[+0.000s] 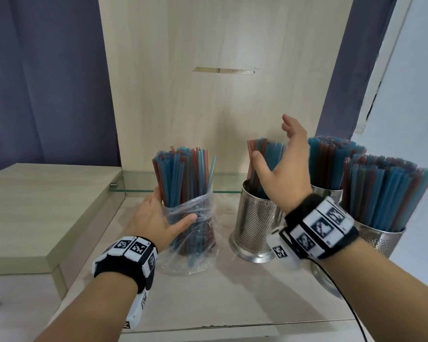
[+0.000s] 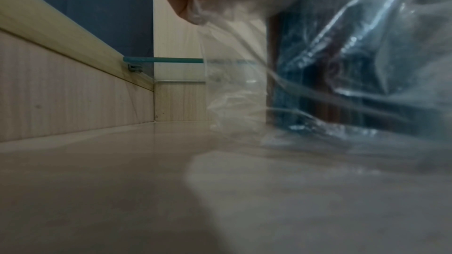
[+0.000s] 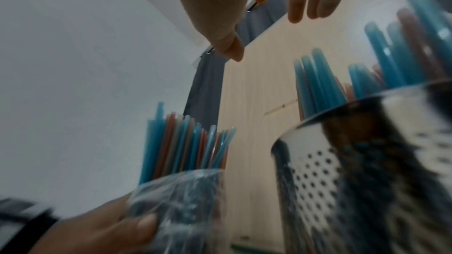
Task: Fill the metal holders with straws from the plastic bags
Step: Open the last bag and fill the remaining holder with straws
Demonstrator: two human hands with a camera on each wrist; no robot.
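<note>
My left hand [image 1: 158,218] holds the plastic bag [image 1: 198,233] of straws [image 1: 181,174] upright. My right hand [image 1: 279,174] is open and empty. Next I think I grab more for the half-full holder [image 1: 252,225].

The holder [image 1: 255,223] is showing shiny perforated metal; the bag [image 1: 195,233] is looking like thin, glossy, crinkled clear plastic; the surface [image 1: 232,292] is appearing smooth, pale and faintly reflective.

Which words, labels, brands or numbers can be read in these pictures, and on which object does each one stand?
None can be read.
Left wristband: black-and-white square code markers only, no letters.
Right wristband: the same kind of markers; tiny marks beside them are too small to read.
Plastic bag and metal holder: no print visible.
</note>
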